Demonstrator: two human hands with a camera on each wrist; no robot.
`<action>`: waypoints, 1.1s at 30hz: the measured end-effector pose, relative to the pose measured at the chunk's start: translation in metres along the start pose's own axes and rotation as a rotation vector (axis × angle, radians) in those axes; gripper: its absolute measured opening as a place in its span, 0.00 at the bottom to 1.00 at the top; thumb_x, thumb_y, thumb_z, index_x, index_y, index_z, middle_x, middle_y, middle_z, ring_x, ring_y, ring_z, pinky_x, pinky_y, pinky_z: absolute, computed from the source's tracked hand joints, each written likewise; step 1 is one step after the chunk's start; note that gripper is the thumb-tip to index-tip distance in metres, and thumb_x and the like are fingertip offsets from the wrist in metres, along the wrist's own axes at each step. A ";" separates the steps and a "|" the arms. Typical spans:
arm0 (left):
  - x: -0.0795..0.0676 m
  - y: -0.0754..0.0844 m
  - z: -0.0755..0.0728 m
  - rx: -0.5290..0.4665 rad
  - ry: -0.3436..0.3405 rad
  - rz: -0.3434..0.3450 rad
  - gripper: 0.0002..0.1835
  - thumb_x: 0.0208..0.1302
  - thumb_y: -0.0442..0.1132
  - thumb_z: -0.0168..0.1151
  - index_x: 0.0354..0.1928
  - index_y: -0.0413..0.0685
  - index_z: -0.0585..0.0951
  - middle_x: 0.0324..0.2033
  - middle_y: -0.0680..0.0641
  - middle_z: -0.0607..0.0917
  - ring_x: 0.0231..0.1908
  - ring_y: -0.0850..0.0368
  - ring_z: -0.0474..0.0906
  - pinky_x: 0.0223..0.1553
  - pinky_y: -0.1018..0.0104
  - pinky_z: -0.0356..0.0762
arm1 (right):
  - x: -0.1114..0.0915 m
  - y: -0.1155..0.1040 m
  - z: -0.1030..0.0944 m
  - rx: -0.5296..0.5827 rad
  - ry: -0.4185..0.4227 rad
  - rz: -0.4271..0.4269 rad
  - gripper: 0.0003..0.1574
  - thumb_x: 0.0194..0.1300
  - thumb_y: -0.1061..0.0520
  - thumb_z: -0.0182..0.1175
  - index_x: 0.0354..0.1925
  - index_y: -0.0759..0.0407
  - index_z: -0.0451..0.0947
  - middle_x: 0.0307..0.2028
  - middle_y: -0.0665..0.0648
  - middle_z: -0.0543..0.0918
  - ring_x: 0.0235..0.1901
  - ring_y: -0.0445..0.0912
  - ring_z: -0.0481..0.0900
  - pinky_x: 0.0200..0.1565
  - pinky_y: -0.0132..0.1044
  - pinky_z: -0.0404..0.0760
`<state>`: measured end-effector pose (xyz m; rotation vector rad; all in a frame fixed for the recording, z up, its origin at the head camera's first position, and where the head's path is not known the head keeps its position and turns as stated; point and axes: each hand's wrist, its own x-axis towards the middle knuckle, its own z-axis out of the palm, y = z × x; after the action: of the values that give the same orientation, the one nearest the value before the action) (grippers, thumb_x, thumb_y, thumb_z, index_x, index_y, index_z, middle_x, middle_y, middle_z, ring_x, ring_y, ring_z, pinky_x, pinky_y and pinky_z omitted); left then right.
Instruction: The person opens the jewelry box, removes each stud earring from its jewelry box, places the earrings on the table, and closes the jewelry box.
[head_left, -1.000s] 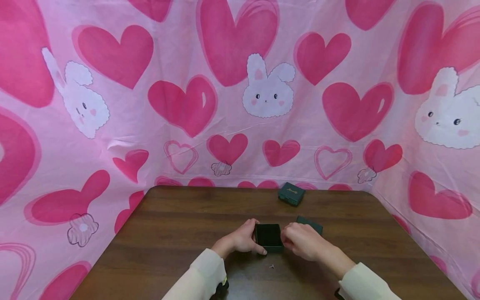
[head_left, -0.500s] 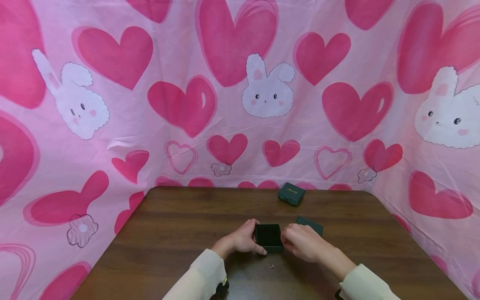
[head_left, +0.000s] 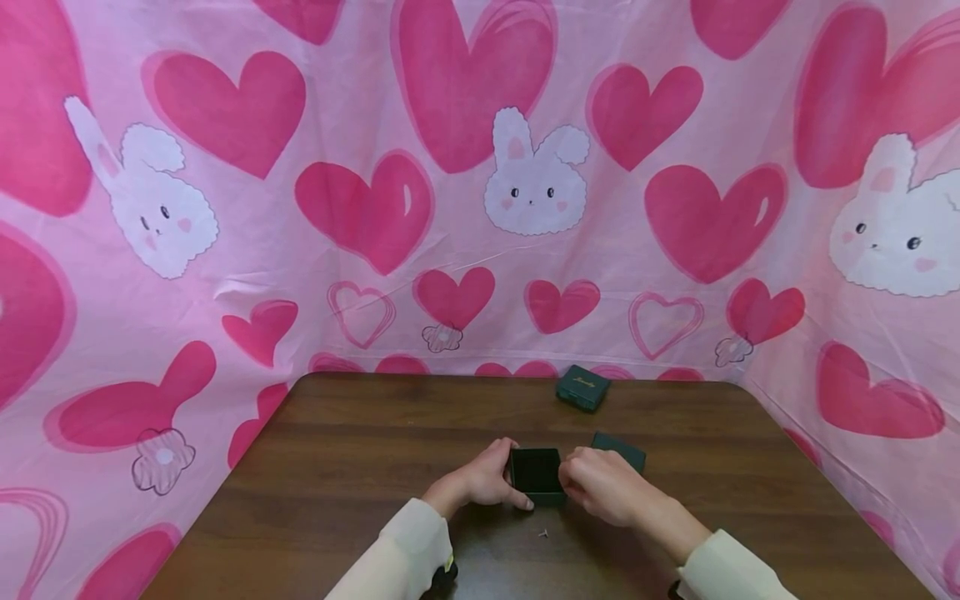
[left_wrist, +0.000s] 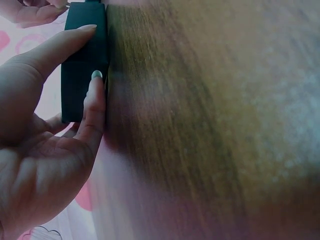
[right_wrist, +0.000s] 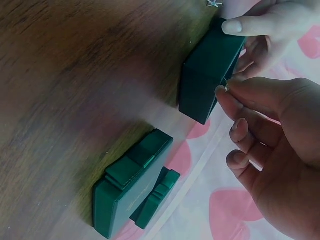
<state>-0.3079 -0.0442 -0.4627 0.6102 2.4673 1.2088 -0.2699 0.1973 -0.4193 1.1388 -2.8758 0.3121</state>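
Note:
A dark green jewelry box base (head_left: 538, 472), topless and black inside, stands on the table before me. My left hand (head_left: 491, 477) grips its left side, the thumb along the front wall (left_wrist: 82, 55). At the box's right edge my right hand (head_left: 606, 483) pinches a tiny shiny piece of jewelry (right_wrist: 227, 88) between thumb and index finger. The other right fingers are curled loosely, as the right wrist view shows. Near the box's front lies a small silver star-shaped earring (right_wrist: 214, 3).
A green lid (head_left: 632, 455) with a ribbon bow lies just behind my right hand. Farther back is a similar green box (head_left: 582, 387) with gold lettering. The brown wooden table (head_left: 360, 467) meets a pink heart-and-rabbit cloth (head_left: 465, 300) at the back and sides.
My right hand has edged very slightly left over the box's right rim. The left hand, the box and the things on the table stay where they were.

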 end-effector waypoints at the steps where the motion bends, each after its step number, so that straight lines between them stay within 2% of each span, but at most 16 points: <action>1: 0.000 0.000 0.000 -0.002 -0.001 0.000 0.36 0.50 0.40 0.83 0.55 0.50 0.69 0.45 0.50 0.73 0.45 0.53 0.71 0.51 0.55 0.74 | 0.000 0.000 0.000 0.003 -0.002 0.003 0.12 0.63 0.59 0.71 0.25 0.46 0.80 0.24 0.38 0.71 0.27 0.37 0.68 0.29 0.33 0.72; 11: 0.000 0.000 0.000 -0.010 -0.003 -0.007 0.35 0.51 0.40 0.83 0.56 0.50 0.69 0.46 0.50 0.73 0.46 0.53 0.71 0.51 0.55 0.74 | -0.001 -0.002 -0.003 0.031 -0.011 -0.003 0.10 0.63 0.58 0.70 0.27 0.46 0.82 0.25 0.38 0.72 0.28 0.36 0.69 0.30 0.34 0.72; 23: -0.002 0.000 0.000 -0.014 -0.007 -0.010 0.35 0.51 0.39 0.82 0.56 0.50 0.69 0.46 0.50 0.72 0.46 0.52 0.72 0.51 0.53 0.75 | -0.003 -0.009 -0.001 0.028 -0.020 -0.016 0.12 0.65 0.59 0.69 0.26 0.44 0.81 0.26 0.37 0.72 0.29 0.35 0.69 0.29 0.34 0.71; 33: -0.002 0.000 0.001 -0.008 0.000 -0.004 0.38 0.50 0.39 0.82 0.58 0.48 0.68 0.47 0.48 0.73 0.46 0.52 0.71 0.51 0.54 0.75 | -0.006 -0.015 0.002 0.009 -0.012 -0.070 0.11 0.64 0.57 0.70 0.27 0.45 0.81 0.26 0.36 0.73 0.29 0.34 0.70 0.32 0.34 0.74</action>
<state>-0.3059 -0.0443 -0.4629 0.6028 2.4612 1.2167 -0.2551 0.1903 -0.4196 1.2432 -2.8395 0.3173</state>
